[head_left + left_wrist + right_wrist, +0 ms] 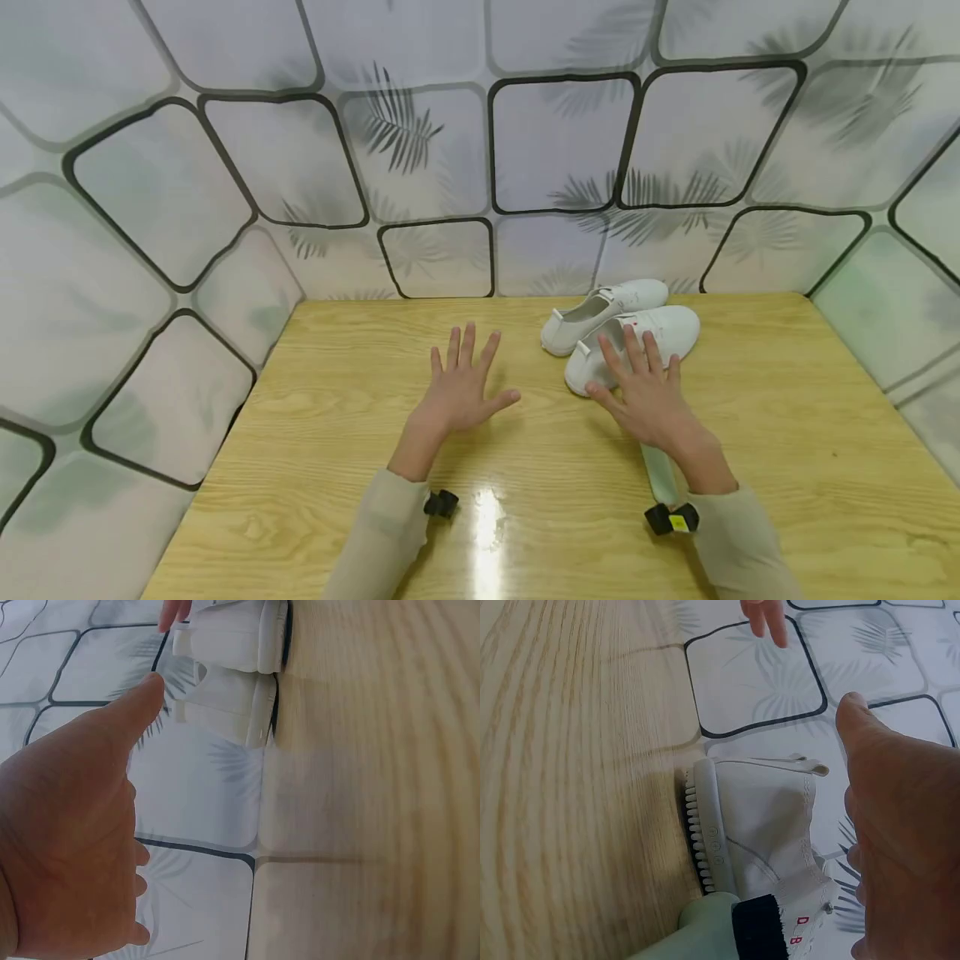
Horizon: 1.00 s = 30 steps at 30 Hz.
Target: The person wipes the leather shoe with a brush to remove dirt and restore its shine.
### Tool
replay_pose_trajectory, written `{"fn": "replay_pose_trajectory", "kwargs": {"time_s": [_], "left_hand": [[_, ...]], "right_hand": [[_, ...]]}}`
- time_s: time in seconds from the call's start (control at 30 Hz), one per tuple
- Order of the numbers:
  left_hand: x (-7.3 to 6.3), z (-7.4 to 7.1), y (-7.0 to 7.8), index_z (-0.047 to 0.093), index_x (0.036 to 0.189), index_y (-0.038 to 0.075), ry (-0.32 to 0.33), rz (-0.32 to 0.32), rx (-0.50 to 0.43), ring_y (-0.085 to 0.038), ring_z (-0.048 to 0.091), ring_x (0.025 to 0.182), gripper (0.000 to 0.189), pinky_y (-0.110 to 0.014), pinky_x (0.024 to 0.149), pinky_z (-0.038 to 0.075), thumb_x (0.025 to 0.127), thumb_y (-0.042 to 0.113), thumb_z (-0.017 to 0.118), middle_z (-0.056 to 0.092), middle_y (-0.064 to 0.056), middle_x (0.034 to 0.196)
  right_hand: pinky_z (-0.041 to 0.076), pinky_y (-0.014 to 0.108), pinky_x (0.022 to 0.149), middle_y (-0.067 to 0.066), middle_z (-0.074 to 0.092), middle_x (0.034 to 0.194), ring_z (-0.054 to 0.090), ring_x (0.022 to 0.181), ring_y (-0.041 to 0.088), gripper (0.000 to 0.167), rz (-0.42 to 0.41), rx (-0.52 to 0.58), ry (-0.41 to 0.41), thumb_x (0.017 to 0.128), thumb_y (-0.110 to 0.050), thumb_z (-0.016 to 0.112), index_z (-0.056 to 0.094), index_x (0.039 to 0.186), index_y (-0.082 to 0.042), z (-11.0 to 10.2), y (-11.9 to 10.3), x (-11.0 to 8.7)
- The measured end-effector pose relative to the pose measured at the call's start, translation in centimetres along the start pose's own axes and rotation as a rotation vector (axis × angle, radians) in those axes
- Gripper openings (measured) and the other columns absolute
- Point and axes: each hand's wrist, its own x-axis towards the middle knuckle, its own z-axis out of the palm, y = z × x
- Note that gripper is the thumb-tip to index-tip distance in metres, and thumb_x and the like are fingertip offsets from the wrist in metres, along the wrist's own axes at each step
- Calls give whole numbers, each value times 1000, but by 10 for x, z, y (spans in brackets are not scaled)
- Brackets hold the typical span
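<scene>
My left hand (459, 392) hovers over the wooden table with its fingers spread, holding nothing. Also spread, my right hand (647, 396) hangs above the heel end of the nearer white shoe (678, 329) and partly covers it in the head view. Behind that one stands the other white shoe (637, 294); both are upright, toes pointing right and away. A brush (761, 926) with black bristles and a pale green handle (660, 475) lies on the table, partly hidden under my right forearm. Small red letters mark the nearer shoe's upper in the right wrist view.
The wooden table (315, 467) reaches back to a white wall covering (420, 183) printed with dark outlines and leaves. More of that covering rises at the left and right sides. Black wrist cameras (441, 504) sit at both cuffs.
</scene>
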Motion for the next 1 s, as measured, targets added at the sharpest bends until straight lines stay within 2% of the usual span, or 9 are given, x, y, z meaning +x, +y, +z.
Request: {"fn": "replay_pose_trajectory", "kwargs": {"time_s": [0.1,0.17,0.23,0.37,0.43,0.6,0.7,0.8,1.0], "left_hand": [[9,-1,-1,-6,160,25,-1,25,-16,-36,-17,149,101,-66,115,-2,91,66,55,-17,-16,163],[20,-3,1,-9,160,25,-4,60,-37,-37,-11,151,107,-64,116,1,89,60,64,-12,-18,164],[33,-4,4,-12,159,22,-11,87,-99,-38,-4,151,113,-62,117,6,88,53,70,-6,-19,165],[64,-1,6,-17,157,15,-12,49,-274,-45,15,147,119,-62,114,20,87,40,76,9,-24,162],[77,2,5,-20,156,14,-6,12,-368,-49,19,145,121,-63,112,24,87,35,77,12,-27,161],[103,8,5,-22,154,11,-16,7,-569,-47,10,147,121,-57,117,18,87,20,77,6,-31,160],[113,13,9,-21,155,9,-3,-5,-641,-43,14,148,119,-51,119,19,86,13,77,12,-33,158],[119,19,15,-18,155,9,4,-13,-652,-41,25,145,119,-47,117,25,84,9,78,23,-34,155],[123,26,33,-10,156,3,-11,87,-643,-37,45,133,115,-42,106,42,81,6,77,39,-31,145]], "right_hand": [[-2,80,103,21,-8,164,-12,148,46,76,-3,3,5,103,-59,35,6,161,-20,1,1,-1],[-2,80,103,21,-9,164,-13,148,46,76,-2,10,5,103,-59,34,5,161,-20,1,1,-1],[-3,80,103,20,-10,164,-14,148,46,76,6,20,-5,103,-59,33,4,161,-20,2,2,-2],[-2,79,104,20,-11,164,-14,148,45,76,14,31,-14,103,-59,33,5,161,-19,3,3,-5],[-2,79,104,19,-11,164,-14,148,45,76,9,32,-13,103,-59,33,5,161,-20,3,2,-4],[-1,78,105,19,-12,164,-14,148,44,76,4,22,-29,103,-59,32,4,161,-19,-1,1,-1],[-1,78,105,21,-11,164,-13,148,45,76,1,30,-38,103,-59,32,4,161,-18,-3,0,-2],[1,78,106,22,-10,163,-11,148,46,76,-2,44,-39,103,-58,33,5,161,-17,-4,0,-4],[5,77,107,24,-7,163,-5,148,49,77,0,44,-33,104,-56,34,7,160,-11,-6,2,-7]]}}
